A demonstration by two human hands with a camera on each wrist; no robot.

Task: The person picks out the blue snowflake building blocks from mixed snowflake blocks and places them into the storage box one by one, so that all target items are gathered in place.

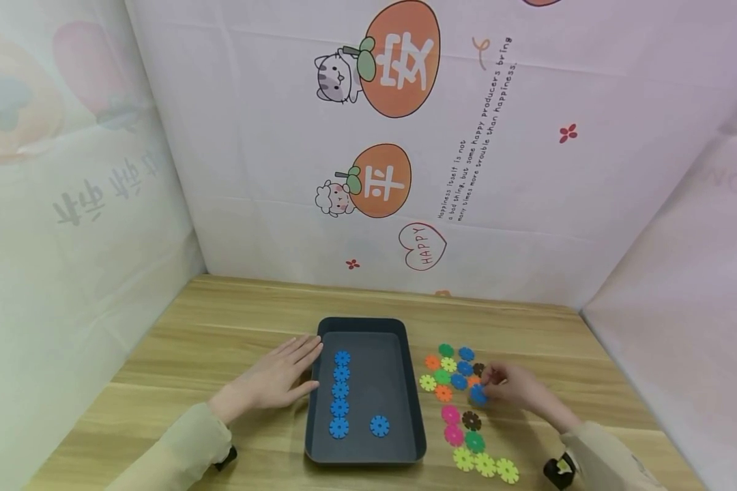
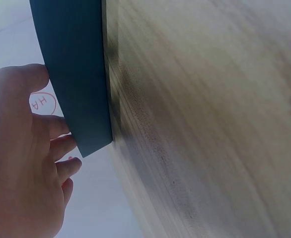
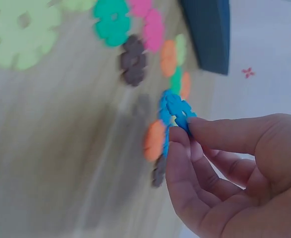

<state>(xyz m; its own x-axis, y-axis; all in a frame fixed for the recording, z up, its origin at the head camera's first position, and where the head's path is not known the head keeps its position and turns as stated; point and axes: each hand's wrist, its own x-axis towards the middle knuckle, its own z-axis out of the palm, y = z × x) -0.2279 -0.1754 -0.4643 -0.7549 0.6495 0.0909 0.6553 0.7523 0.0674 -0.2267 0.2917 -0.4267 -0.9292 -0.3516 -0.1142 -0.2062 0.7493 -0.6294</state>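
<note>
Blue notched disc (image 1: 478, 394): pinched, tilted, between the thumb and fingers of your right hand (image 1: 514, 387), by the loose discs right of the tray (image 1: 374, 375); whether it touches them cannot be told.
Your left hand (image 1: 279, 375): fingers fairly straight, grip open, tips against the tray's left side, thumb nearer you.
Tray, left side: five blue discs (image 1: 340, 391) in a column running away from you.
Tray, near right: one lone blue disc (image 1: 379, 426), apart from the column.
Far loose group: three blue discs (image 1: 458, 382) among green, orange, yellow and brown ones.
Near loose group: two pink discs (image 1: 454, 435), one brown, one green, three yellow discs (image 1: 485, 464) in a row.
Under everything: wood-grain table (image 1: 246, 320).
</note>
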